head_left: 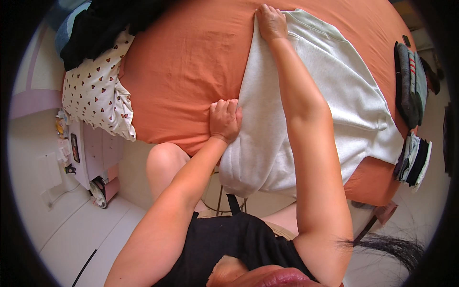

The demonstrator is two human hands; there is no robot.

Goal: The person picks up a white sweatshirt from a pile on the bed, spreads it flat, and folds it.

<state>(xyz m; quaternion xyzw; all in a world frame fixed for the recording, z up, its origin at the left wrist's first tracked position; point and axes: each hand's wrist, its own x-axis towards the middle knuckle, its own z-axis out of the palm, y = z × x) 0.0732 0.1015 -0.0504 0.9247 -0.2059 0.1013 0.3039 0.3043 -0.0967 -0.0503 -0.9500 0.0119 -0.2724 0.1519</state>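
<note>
A light grey sweatshirt-like garment [330, 71] lies spread on an orange bedsheet [186, 62], its near end hanging over the bed's front edge. My left hand [225, 120] is at the garment's left edge, close to the front of the bed, its fingers curled in on the cloth. Farther off, my right hand [272, 23] closes on the far left corner, with its arm stretched across the garment. Both sets of fingertips are partly hidden. Soft creases run through the cloth toward the right, and my right forearm covers part of it.
Folded dark clothes [410, 83] are stacked at the bed's right edge, with another folded pile [413, 160] nearer. At left lie a patterned white pillow [98, 91] and black cloth [98, 31]. A pale drawer cabinet [98, 153] stands beside the bed.
</note>
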